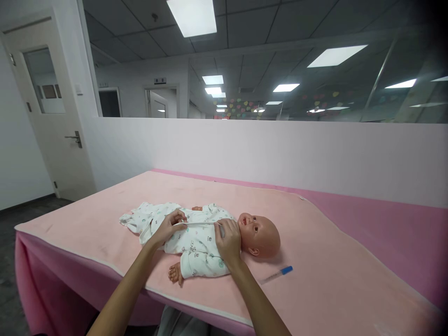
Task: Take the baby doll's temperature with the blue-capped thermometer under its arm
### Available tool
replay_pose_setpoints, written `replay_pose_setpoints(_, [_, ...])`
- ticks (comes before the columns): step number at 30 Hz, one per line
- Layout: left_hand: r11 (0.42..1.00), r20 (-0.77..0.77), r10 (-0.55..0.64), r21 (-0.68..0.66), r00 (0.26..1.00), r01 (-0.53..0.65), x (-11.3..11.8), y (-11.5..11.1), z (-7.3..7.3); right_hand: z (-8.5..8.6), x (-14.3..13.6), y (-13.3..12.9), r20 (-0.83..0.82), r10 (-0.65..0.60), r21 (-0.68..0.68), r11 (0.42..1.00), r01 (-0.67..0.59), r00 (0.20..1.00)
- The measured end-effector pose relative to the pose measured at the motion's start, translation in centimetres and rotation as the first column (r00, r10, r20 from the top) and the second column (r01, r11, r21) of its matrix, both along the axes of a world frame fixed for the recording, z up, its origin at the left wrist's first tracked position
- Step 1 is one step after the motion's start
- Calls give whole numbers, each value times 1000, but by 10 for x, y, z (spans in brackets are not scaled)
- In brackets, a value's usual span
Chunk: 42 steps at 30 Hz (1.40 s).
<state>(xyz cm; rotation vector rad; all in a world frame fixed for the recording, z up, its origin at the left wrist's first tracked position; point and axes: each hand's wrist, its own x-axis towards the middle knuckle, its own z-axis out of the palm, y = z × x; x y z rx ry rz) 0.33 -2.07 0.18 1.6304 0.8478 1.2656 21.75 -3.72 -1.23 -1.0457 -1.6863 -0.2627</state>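
A baby doll lies on its back with its head to the right, dressed in a white printed romper. A thin white strip runs taut across its chest between my hands; whether it is the romper's front edge or a separate band I cannot tell. My left hand pinches the strip's left end over the doll's belly. At the other end, near the doll's neck, my right hand has its fingers closed on the strip. Something greyish shows under those fingers, too hidden to name.
A clear tube with a blue cap lies to the right of my right forearm. Under the doll, a peach mat covers a table with a pink cloth. Behind stands a white half wall with glass above.
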Motion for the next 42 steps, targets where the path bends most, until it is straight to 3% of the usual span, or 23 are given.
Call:
replay_pose_setpoints(5, [999,90,26,-36,996,-23,-4,6,-5,0,0,0,-15,9,18,1000,-9,1000])
replay_pose_setpoints(8, [991,213,135,-31,968,-131,-10,12,-3,0,1,0,-36,14,38,999,-13,999])
replay_pose_setpoints(11, [962,264,246,54,933,-269,-7,19,9,-2,1,-1,-46,35,60,998,-32,998])
replay_pose_setpoints(13, [950,204,235,158,950,-269,6,24,23,-2,1,-2,-41,51,74,996,-48,998])
replay_pose_setpoints(17, [941,-20,150,309,988,-137,52,32,44,-2,1,-5,-34,73,87,994,-70,997])
replay_pose_setpoints(19, [941,-173,121,332,977,-58,73,37,43,-2,1,-6,-32,69,102,993,-65,997])
replay_pose_setpoints(21, [958,-312,-1,273,950,91,87,41,34,-2,1,-6,-27,50,121,992,-47,998])
replay_pose_setpoints(25, [934,-384,-261,133,886,333,91,45,15,-6,0,-4,10,-11,152,988,9,1000])
replay_pose_setpoints(29, [917,-397,-274,168,876,362,85,45,9,-8,-1,-1,21,-61,176,983,56,998])
replay_pose_setpoints(35, [967,-214,-215,89,953,238,85,45,3,5,1,-8,41,-88,224,972,76,995])
replay_pose_setpoints(38, [986,-48,-159,45,986,162,83,44,1,14,13,-32,-59,-89,306,946,103,994])
replay_pose_setpoints(42, [993,105,-113,-23,988,116,82,44,0,10,43,-76,-294,-178,334,901,276,939])
